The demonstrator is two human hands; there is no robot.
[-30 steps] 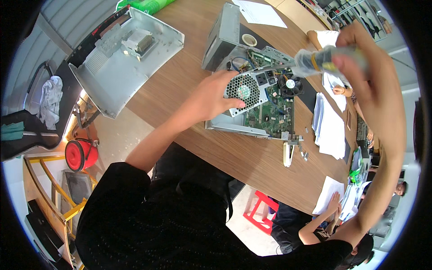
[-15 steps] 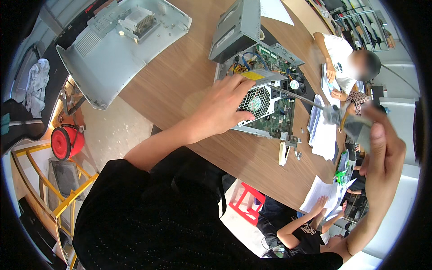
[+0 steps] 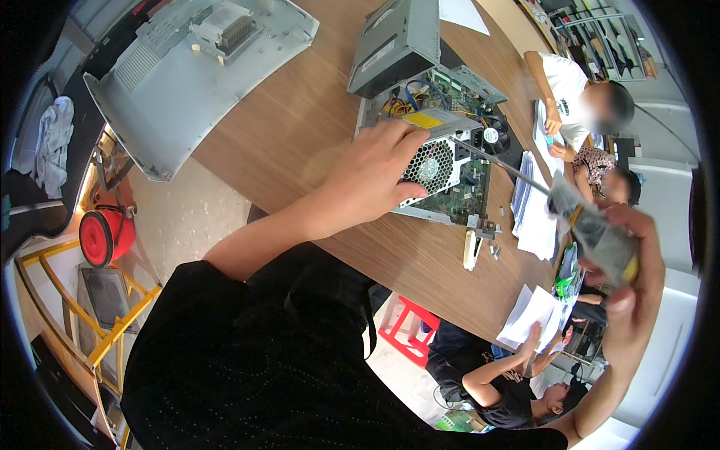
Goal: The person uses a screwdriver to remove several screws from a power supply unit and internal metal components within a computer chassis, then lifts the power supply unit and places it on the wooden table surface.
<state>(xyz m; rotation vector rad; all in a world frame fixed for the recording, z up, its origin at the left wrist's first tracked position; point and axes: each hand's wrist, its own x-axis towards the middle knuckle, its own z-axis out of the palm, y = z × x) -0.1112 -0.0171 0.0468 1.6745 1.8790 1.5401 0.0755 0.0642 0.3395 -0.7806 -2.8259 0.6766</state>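
Observation:
My left hand (image 3: pixel 367 172) is closed round a metal power supply (image 3: pixel 429 166) with a honeycomb grille and a yellow label. The power supply sits over a computer chassis with a green circuit board (image 3: pixel 471 191), coloured cables and a black fan (image 3: pixel 501 138). In my right hand (image 3: pixel 637 274) is a long screwdriver (image 3: pixel 592 229) with a greyish see-through handle, somewhat blurred. Its shaft slants left and its tip meets the power supply's back face beside the socket; the exact contact is too small to tell.
A grey drive cage (image 3: pixel 397 49) rises behind the chassis. At far left lies a metal case cover (image 3: pixel 187 90). A white clip-like piece (image 3: pixel 472 250), small parts and paper stacks (image 3: pixel 534 214) lie on the wooden table (image 3: pixel 300 127). Two people sit at right; another sits at the near edge.
My right hand has shifted and its fingers have turned round the screwdriver handle, which now shows more plainly. My left hand stays on the power supply. The view has moved slightly.

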